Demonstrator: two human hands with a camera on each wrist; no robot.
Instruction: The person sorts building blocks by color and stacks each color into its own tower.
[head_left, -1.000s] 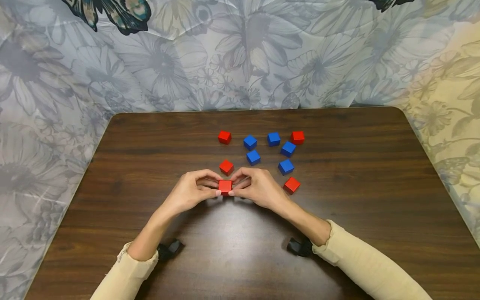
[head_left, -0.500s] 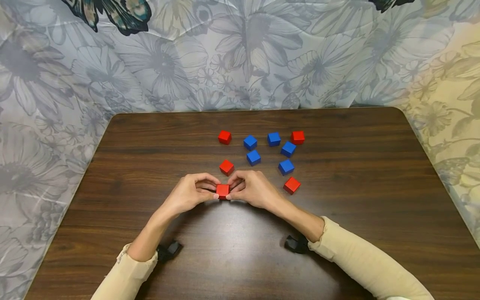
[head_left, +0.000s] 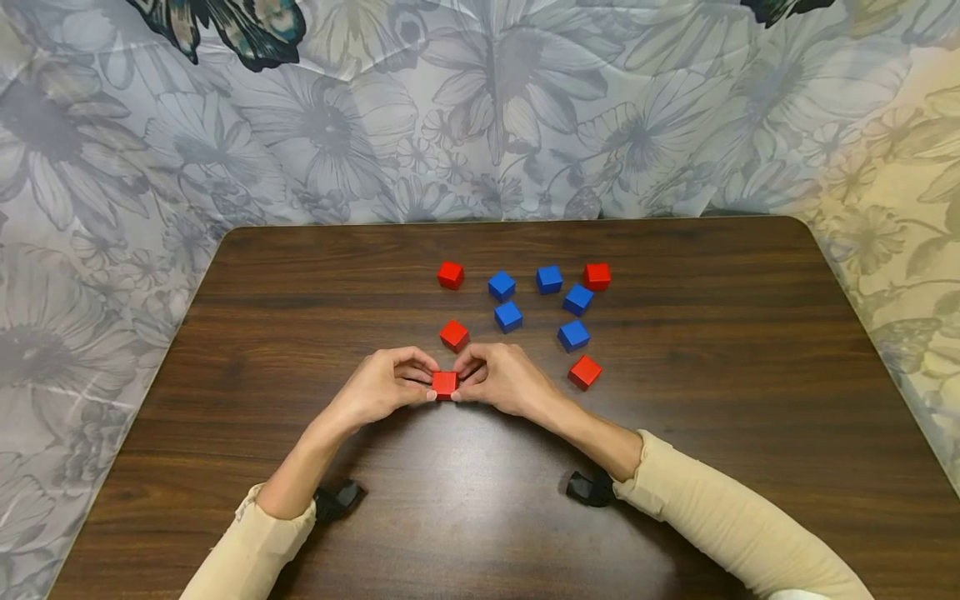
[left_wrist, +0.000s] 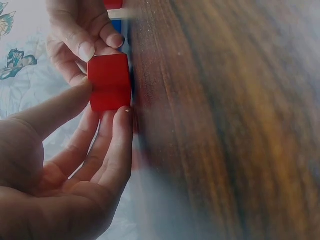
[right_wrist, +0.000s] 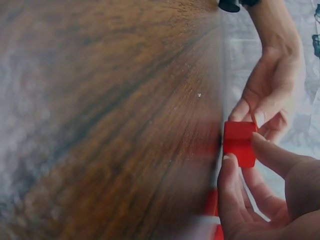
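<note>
Nearby lie blue cubes (head_left: 508,316) and red cubes (head_left: 453,335); left grip (head_left: 381,387) and right grip (head_left: 501,379) pinch one red block (head_left: 444,382).

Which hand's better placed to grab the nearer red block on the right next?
Probably the right hand: that red block lies just to its right, while the left hand is farther away, beyond the cube both hands hold.

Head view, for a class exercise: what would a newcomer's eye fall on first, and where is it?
Probably the red cube near the middle, which the left hand and right hand pinch from either side. Just beyond the hands, five blue cubes lie scattered on the dark table, with four other red cubes around them. A dark butterfly stands out at top left on the floral backdrop.
</note>
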